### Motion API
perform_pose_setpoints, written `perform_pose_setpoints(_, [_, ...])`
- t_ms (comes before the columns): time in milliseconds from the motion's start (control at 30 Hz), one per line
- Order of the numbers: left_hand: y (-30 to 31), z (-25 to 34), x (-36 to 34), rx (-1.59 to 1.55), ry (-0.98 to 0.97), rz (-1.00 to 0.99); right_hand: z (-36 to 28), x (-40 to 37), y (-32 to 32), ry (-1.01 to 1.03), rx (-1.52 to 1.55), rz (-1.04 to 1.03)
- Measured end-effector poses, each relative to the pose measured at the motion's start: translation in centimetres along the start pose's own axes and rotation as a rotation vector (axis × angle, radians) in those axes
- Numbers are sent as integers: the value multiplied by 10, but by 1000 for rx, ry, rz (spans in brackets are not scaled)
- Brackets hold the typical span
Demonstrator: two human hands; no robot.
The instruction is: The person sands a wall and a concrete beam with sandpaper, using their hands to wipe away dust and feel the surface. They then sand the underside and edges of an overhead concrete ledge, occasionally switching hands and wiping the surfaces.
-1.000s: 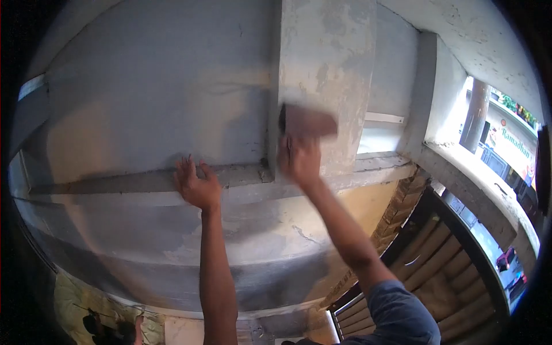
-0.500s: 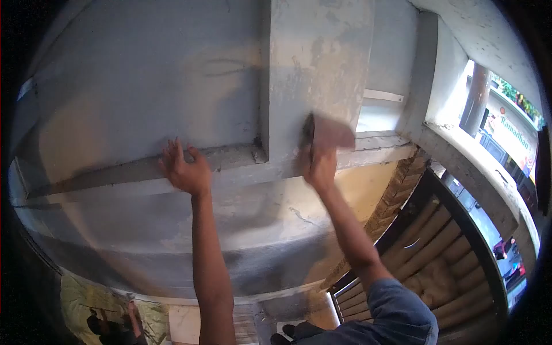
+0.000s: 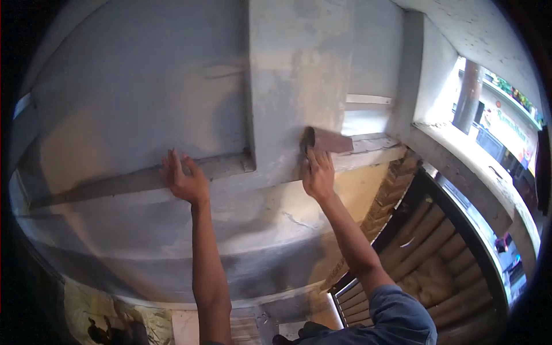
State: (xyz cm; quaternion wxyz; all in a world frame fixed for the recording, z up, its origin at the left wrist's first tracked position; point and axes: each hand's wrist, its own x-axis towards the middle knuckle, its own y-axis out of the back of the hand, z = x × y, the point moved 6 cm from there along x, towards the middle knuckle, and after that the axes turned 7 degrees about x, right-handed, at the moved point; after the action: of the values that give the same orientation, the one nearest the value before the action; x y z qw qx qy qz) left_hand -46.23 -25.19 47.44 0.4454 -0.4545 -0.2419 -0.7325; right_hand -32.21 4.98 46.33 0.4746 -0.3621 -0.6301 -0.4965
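My right hand [image 3: 319, 175] grips a curled brown sheet of sandpaper [image 3: 330, 140] against the lower part of a patchy grey pillar [image 3: 302, 86]. The sheet's right end stretches past the pillar's edge, over the ledge. Farther left, my left hand [image 3: 187, 178] is raised with its fingers apart and holds nothing. Its fingertips overlap the narrow ledge [image 3: 224, 168] below the recessed grey wall panel [image 3: 138, 86].
A dark-framed gate or screen with slats [image 3: 448, 253] stands at lower right, beside a column of angled bricks [image 3: 388, 190]. Bright openings on the right show a street and a banner [image 3: 509, 129]. Crumpled yellowish sheeting [image 3: 89, 305] and a dark figure's shadowy shape lie at lower left.
The view has shifted slightly, moving the wall left and down. The sandpaper, blurred and broad before, now looks narrower and curled, and sits farther right on the pillar. My left hand remains open.
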Motion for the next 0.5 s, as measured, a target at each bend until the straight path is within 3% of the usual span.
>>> perform_pose_setpoints(33, [5,17,-1,-34,-49,32,-4,24,9,134,-42,68])
perform_pose_setpoints(67, [9,32,-3,-46,-39,19,-7,64,27,100,-35,174])
perform_pose_setpoints(100, [11,58,-5,-121,-148,0,11,99,26,184,-104,177])
perform_pose_setpoints(133, [13,82,-8,-194,-259,-17,18,142,32,141,-164,48])
perform_pose_setpoints(200, [10,121,-10,-328,-286,-23,17,221,55,22,-178,-102])
perform_pose_setpoints(233, [9,140,-6,-459,-320,-24,18,227,52,28,-170,-92])
perform_pose_setpoints(300, [8,171,1,-511,-293,-54,2,219,63,276,-165,271])
perform_pose_setpoints(367, [2,182,-2,-588,-243,-151,10,150,39,206,-182,191])
perform_pose_setpoints(433, [-11,180,-8,-584,-208,-115,21,62,20,80,-68,65])
perform_pose_setpoints(500, [-18,173,-23,-582,-156,-89,9,37,33,-2,40,78])
